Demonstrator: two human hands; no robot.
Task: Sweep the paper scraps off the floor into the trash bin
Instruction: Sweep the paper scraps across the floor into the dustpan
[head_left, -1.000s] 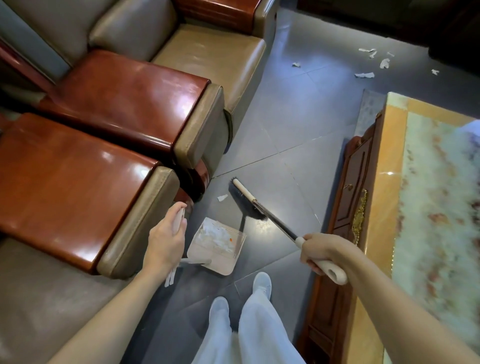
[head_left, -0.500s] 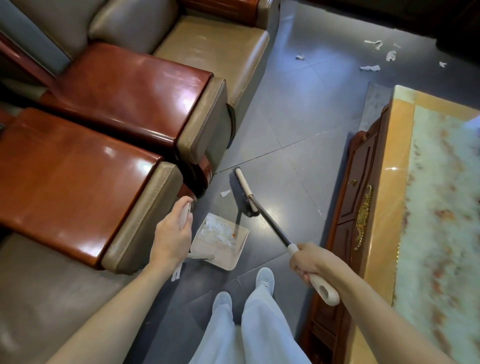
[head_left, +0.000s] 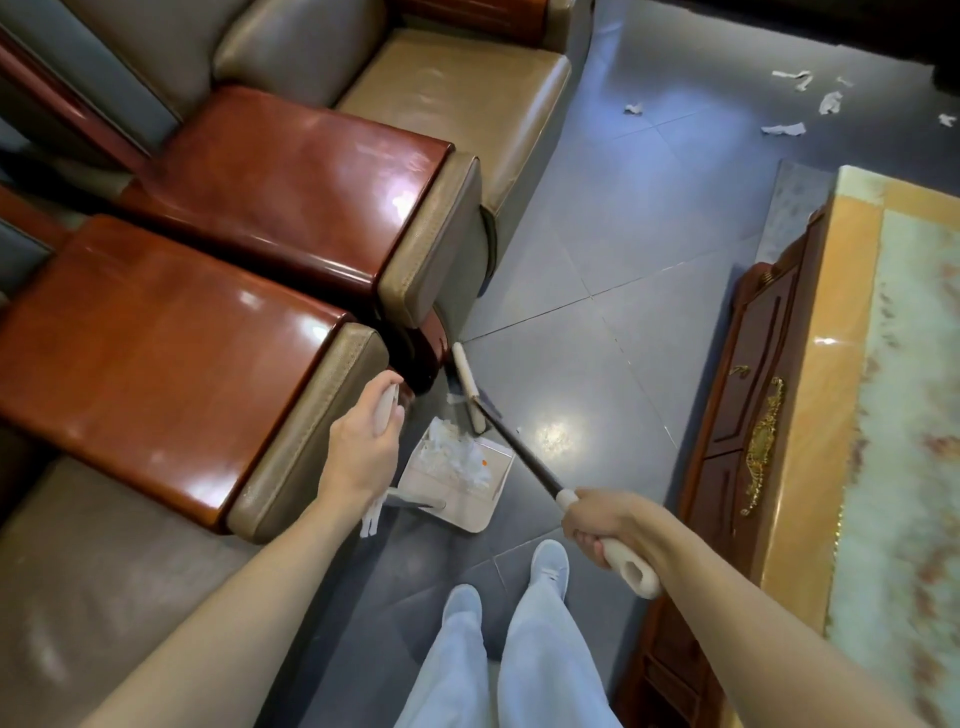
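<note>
Scraps (head_left: 454, 454) sit heaped in the dustpan (head_left: 460, 506); my left hand (head_left: 358, 452) grips its handle (head_left: 388, 408), my right hand (head_left: 602, 519) grips the broom (head_left: 470, 387), whose head meets the dustpan's far edge.

The broom (head_left: 519, 450) has swung its head from out ahead of the right hand (head_left: 602, 519) across toward the left hand (head_left: 363, 447), up to the mouth of the dustpan (head_left: 457, 508). The loose paper scrap (head_left: 456, 399) ahead of the left hand now touches the broom's head.

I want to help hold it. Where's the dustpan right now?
The dustpan sits on the grey floor at the centre of the head view, just ahead of the shoes, between the left hand and the broom head.
</note>
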